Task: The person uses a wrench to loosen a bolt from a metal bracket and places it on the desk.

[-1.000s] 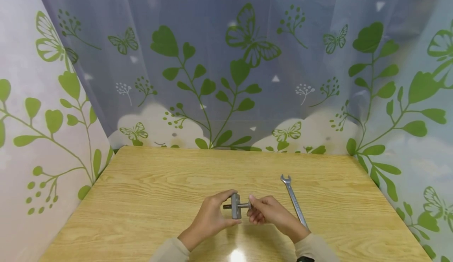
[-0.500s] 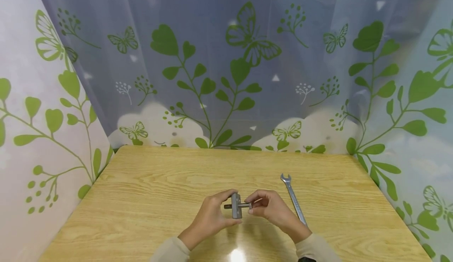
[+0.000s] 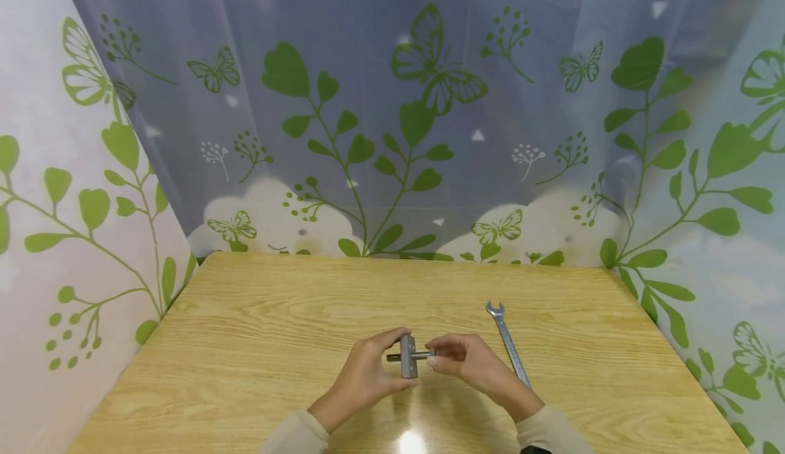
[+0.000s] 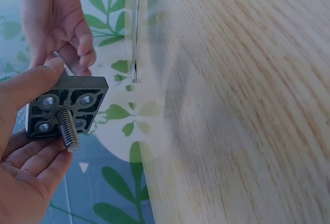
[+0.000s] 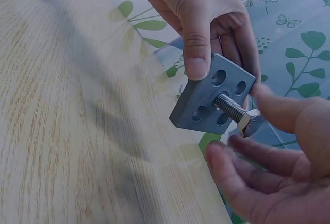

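A square grey metal plate with several round holes is gripped by its edges in my left hand. Through its middle runs a threaded hex bolt, whose threaded end sticks out of the ribbed face in the left wrist view. The bolt's hex head points toward my right hand. Curved around that head are the fingers of the right hand, thumb and fingertips on opposite sides; how firmly they touch it cannot be told. Both hands hover above the table.
A silver open-ended wrench lies on the wood-grain table, just beyond the right forearm. Patterned curtains with leaves and butterflies enclose the back and sides. A dark band circles the right wrist.
My right fingers have shifted around the bolt head, lifting and spreading, then drawing closer to it. The left hand and plate stay almost in place. The wrench has not moved.
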The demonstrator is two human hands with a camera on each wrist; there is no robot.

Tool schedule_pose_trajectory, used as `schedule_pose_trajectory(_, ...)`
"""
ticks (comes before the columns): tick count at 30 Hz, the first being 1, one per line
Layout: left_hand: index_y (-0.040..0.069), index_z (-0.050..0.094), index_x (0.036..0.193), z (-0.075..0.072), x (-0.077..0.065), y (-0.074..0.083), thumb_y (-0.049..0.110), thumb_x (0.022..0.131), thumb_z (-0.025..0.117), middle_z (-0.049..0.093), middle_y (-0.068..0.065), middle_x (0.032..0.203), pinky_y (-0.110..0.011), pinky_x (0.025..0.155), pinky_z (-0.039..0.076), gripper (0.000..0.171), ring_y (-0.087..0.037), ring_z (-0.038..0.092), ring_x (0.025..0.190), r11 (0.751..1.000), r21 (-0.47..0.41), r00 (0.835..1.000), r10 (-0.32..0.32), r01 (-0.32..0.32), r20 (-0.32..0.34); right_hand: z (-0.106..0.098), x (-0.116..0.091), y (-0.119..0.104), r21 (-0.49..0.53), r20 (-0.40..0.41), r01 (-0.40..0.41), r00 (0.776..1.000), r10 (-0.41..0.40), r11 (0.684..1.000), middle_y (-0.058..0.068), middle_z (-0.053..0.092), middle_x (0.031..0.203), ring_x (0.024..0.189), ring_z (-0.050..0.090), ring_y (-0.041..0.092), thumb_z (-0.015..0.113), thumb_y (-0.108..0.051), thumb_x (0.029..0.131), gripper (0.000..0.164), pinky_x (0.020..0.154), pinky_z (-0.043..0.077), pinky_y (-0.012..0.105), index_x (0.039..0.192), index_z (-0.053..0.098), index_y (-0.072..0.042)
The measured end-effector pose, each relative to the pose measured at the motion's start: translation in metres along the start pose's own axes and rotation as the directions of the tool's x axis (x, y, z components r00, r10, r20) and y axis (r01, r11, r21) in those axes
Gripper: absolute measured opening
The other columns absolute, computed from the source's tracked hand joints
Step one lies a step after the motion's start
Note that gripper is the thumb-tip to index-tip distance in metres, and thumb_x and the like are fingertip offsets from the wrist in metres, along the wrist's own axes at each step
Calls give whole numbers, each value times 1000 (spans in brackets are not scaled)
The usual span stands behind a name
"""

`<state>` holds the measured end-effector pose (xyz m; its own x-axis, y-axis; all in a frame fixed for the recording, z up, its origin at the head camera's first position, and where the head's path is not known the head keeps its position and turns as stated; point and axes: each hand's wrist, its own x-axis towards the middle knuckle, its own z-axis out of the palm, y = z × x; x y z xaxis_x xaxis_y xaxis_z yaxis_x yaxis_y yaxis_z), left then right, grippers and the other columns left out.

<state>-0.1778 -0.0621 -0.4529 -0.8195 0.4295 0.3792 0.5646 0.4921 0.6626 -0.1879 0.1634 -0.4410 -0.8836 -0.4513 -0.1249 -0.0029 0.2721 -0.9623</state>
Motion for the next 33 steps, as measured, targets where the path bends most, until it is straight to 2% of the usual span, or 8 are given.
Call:
schedule_pose_trajectory(4,-1,56,128,1,0,0,14,67,89,64,-13,124,-34,97,52,71,-27,61,114,1000,8,1000,-2,2,7,1,2,2,41,26,-64,998,63,997,14,68,99,94,66,31,47,-41,100,57,86,58,42,114,60,12)
schedule_pose_trajectory(8,-1,56,128,1,0,0,13,66,89,63,-14,124,-34,98,52,71,-28,61,115,1000,22,1000,8,-8,5,4,2,-1,60,30,-104,994,103,993,5,68,81,73,64,15,39,-46,102,63,74,60,37,98,65,11)
schedule_pose_trajectory(11,-1,56,128,1,0,0,13,66,89,63,-14,125,-35,98,52,71,-28,61,115,999,31,1000,16,-16,5,5,3,-3,61,30,-113,993,111,992,3,66,75,67,62,12,43,-44,101,57,70,60,35,91,66,8)
schedule_pose_trajectory(14,0,57,128,1,0,0,13,66,89,63,-13,124,-35,98,52,71,-27,61,114,999,35,1000,24,-24,5,4,3,-2,34,25,-93,995,92,995,3,66,76,70,61,14,51,-38,99,47,72,59,38,94,65,7)
schedule_pose_trajectory(17,0,57,128,1,0,0,14,66,89,64,-13,123,-36,97,53,71,-27,61,114,999,32,1000,29,-29,5,2,3,-1,-13,6,-35,999,35,999,6,65,84,77,60,18,61,-27,95,33,73,57,37,103,64,5)
schedule_pose_trajectory(20,0,57,128,1,0,-1,15,66,89,64,-13,123,-36,96,53,71,-27,61,113,999,28,1000,24,-24,5,1,3,0,-51,-18,39,999,-40,998,11,64,93,83,59,19,67,-13,90,24,72,55,30,107,64,3)
schedule_pose_trajectory(24,1,57,128,1,0,0,17,67,89,64,-12,123,-37,96,53,71,-27,62,113,999,30,1000,15,-16,7,0,3,0,-56,-35,77,996,-79,995,16,64,99,85,57,19,69,-3,87,23,69,54,25,108,65,4)
schedule_pose_trajectory(33,1,56,129,1,-1,0,17,68,88,64,-13,124,-37,96,53,71,-27,61,113,1000,25,1000,7,-7,16,0,2,-1,-51,-30,79,996,-80,996,18,63,103,86,58,19,69,-5,87,25,71,55,25,110,65,4)
